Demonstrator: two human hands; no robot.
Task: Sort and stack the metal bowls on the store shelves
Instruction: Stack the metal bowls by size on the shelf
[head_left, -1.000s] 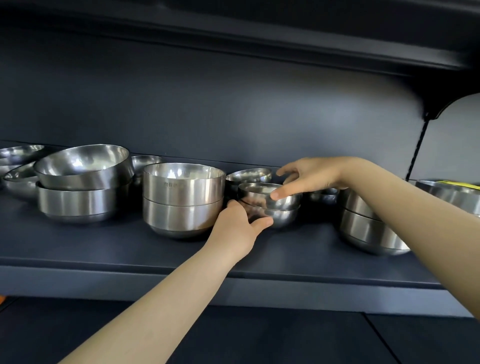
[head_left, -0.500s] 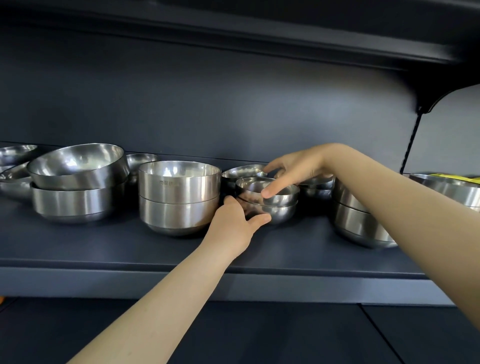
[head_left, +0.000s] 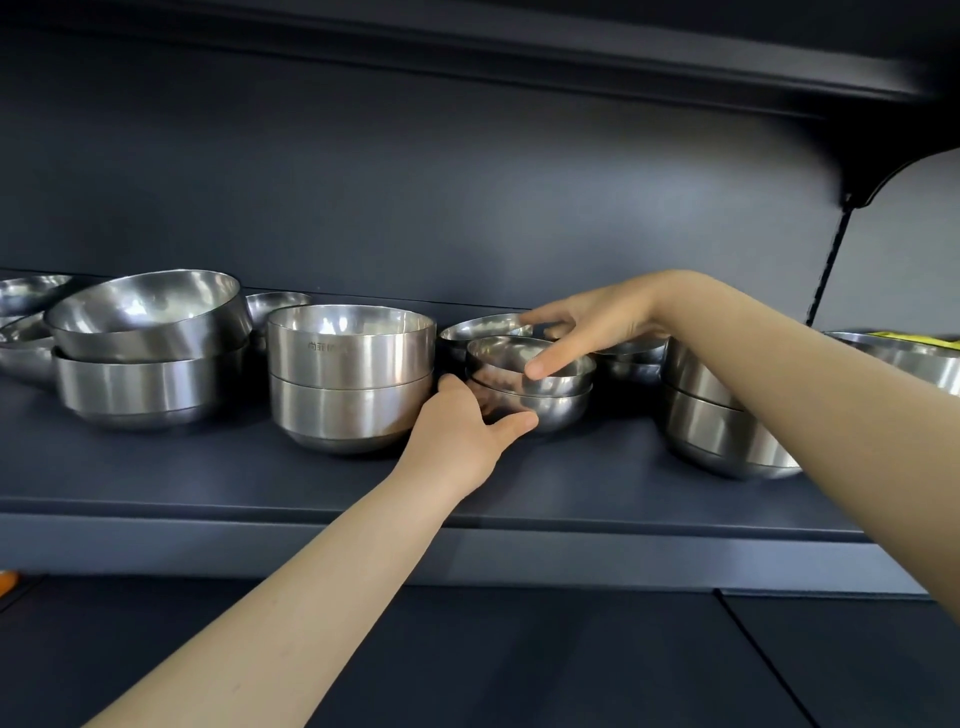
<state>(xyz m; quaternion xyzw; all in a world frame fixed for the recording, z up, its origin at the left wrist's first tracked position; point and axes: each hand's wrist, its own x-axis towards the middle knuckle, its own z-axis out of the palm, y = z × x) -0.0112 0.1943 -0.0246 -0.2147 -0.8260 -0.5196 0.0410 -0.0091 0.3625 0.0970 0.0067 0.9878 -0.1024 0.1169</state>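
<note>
On the desk (head_left: 208, 470), just right of a big stack (head_left: 350, 384), the left hand (head_left: 462, 439) cups the bottom bowl (head_left: 561, 413) of a small nested pair while the right hand (head_left: 589, 327) grasps the top bowl (head_left: 501, 356) by its rim

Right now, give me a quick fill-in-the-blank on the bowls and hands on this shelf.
The small stack between the hands holds ___ bowls. The left hand grips its ___ bowl. The right hand touches its ___ bowl. On the far-left stack, the top bowl sits ___, not level.
Missing: two; lower; upper; tilted.
</note>
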